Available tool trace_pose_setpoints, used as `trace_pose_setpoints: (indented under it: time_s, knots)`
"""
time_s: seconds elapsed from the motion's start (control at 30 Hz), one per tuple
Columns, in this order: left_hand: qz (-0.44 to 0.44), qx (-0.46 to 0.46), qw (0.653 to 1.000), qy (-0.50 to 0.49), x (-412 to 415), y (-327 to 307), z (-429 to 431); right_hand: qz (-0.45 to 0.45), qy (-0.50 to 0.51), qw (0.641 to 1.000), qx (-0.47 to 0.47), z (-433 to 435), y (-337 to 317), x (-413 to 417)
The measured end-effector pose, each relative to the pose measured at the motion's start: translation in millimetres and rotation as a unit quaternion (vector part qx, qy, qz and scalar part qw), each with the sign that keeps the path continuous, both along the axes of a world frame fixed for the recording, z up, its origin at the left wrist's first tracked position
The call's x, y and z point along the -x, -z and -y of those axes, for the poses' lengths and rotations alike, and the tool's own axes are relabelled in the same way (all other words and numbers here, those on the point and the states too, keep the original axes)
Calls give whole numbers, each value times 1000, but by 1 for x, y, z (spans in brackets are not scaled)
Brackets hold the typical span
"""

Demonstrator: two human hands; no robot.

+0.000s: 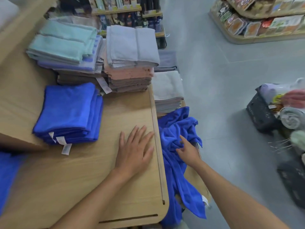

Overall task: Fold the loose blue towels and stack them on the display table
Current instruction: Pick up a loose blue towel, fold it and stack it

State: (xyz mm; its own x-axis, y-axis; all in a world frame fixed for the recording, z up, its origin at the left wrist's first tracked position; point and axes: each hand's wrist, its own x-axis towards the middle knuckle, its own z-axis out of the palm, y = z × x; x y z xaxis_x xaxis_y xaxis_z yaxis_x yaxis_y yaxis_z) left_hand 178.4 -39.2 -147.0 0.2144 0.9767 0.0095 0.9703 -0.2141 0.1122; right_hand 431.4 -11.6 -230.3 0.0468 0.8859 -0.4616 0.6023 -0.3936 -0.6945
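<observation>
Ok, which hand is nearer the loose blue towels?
Right. The right hand touches the loose blue towels; the left hand lies flat on the display table beside them.

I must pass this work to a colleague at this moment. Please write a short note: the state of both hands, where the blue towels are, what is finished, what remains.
Left hand: open, flat on the display table, holding nothing.
Right hand: reaching into the loose blue towels; its fingers touch the cloth, but a grip cannot be confirmed.
Loose blue towels: crumpled on a lower ledge beside the table's right edge, partly hanging down.
Done: a stack of folded blue towels lies on the table.
Left: take out the loose towels, fold each, add them to the stack.
</observation>
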Motion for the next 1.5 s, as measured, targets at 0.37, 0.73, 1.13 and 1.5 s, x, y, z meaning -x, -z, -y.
trace_pose_setpoints:
  time_s: [0.37,0.73,1.13,1.5]
  knots:
    - [91,-16,996,-6,0,-4,-1,-84,17,991,-106,14,-76,-14]
    - [424,75,890,152,-27,-71,66,-333,193,889,-248,82,-251,1]
    - [703,109,701,44,49,-181,68,-250,202,870,-373,80,-381,69]
    - [789,410,455,-49,137,-145,133,107,-117,917,-365,27,-356,134]
